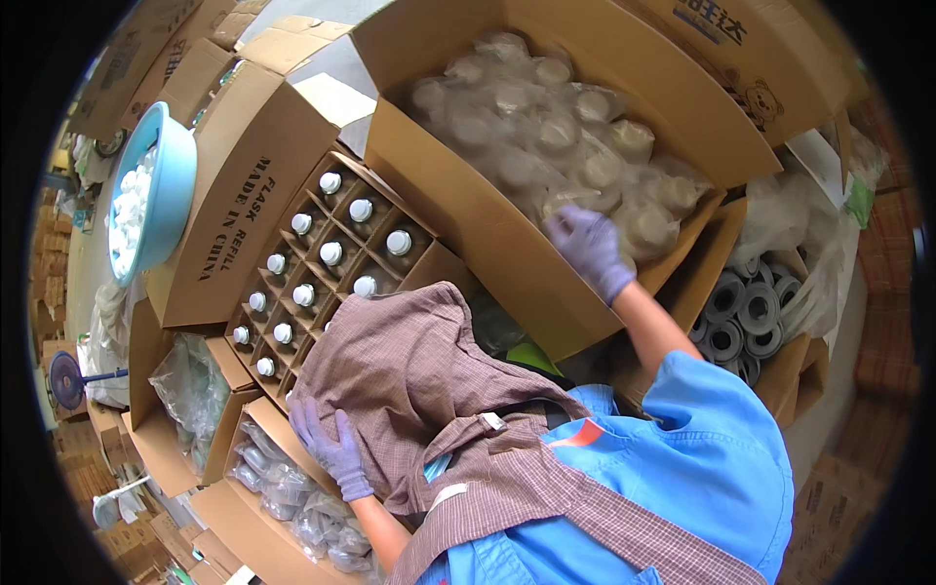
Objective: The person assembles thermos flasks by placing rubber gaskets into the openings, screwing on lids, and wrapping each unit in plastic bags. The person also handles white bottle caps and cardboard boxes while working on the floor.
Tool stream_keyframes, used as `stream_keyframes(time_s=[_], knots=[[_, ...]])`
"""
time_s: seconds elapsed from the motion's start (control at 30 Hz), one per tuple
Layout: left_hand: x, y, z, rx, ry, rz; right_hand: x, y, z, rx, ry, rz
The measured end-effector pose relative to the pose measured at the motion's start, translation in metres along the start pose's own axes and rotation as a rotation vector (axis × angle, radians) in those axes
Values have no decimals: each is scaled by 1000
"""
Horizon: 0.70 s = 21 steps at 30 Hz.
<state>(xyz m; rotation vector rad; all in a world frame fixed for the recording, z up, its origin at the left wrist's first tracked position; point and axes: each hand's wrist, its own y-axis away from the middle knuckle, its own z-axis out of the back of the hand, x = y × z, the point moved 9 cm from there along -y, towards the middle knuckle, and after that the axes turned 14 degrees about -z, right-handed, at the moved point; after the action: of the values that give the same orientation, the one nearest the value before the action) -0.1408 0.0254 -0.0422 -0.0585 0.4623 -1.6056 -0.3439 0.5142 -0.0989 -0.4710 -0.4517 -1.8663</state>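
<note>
My right hand (590,249), in a lavender glove, reaches over the near wall of a large carton (458,210). Its slightly blurred fingers look apart and bent at the nearest of several round, pale items in clear plastic bags (556,132). Whether they touch the plastic, I cannot tell. My left hand (334,450), gloved alike, has its fingers spread beside my brown checked apron (390,361), near a corner of the divided carton (439,268). Several upright bottles with white caps (331,253) stand in that carton's cells; the apron covers its near corner.
On the left, a light-blue basin (175,200) holds many small white pieces. Cartons with clear-bagged parts (278,478) and greenish bagged items (195,390) stand below it. To the right are grey rings (756,307) in a carton. A blue fan (66,378) is farther left.
</note>
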Motion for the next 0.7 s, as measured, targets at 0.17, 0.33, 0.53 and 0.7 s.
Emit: stream_keyframes(time_s=[0.17,0.33,0.53,0.7], knots=[[-47,-43,18,-97,32,-42,-243,-105,-145,391,836,-149],[-151,-83,-8,118,86,-278,-286,-114,-170,271,716,-386],[-146,5,-40,175,92,-27,-196,-80,-88,386,1008,-27],[-112,107,-164,867,689,251,-58,-35,124,67,479,242]])
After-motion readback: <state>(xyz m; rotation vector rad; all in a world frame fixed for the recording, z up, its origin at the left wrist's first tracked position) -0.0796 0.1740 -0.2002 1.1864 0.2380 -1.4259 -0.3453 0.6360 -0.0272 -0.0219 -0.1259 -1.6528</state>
